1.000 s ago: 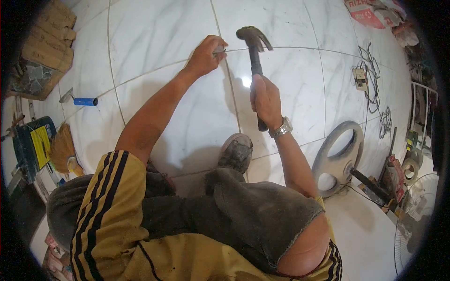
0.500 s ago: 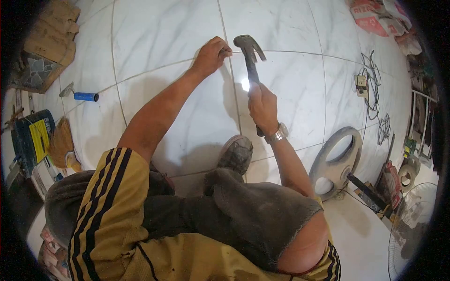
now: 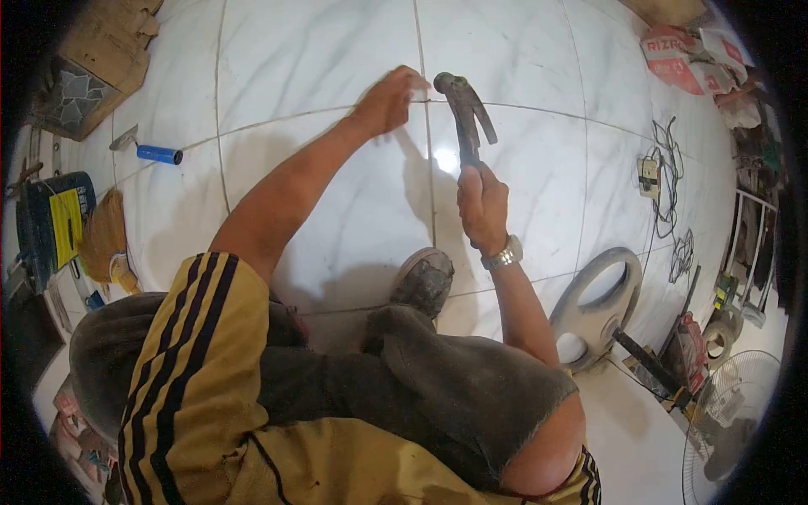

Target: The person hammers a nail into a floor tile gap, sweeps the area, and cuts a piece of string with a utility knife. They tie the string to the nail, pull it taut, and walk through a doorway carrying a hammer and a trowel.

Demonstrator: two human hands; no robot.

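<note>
My right hand is closed round the dark handle of a claw hammer, whose head points away from me, just right of a tile joint. My left hand hovers close to the crossing of the joints, left of the hammer head. Its index finger is stretched out and slightly blurred, and no held thing shows in it. A tiny object seems to sit at the joint crossing, too small to name. White marbled floor tiles lie under both hands.
At left are a blue-handled trowel, a broom and a wooden box. To the right lie a corded power socket, a grey oval-holed tool and a fan. My shoe stands near the hammer.
My left fingers have lifted off the joint crossing and stretched out from a pinch. The hammer has shifted slightly right and its head has turned a little. The camera view has shifted slightly.
</note>
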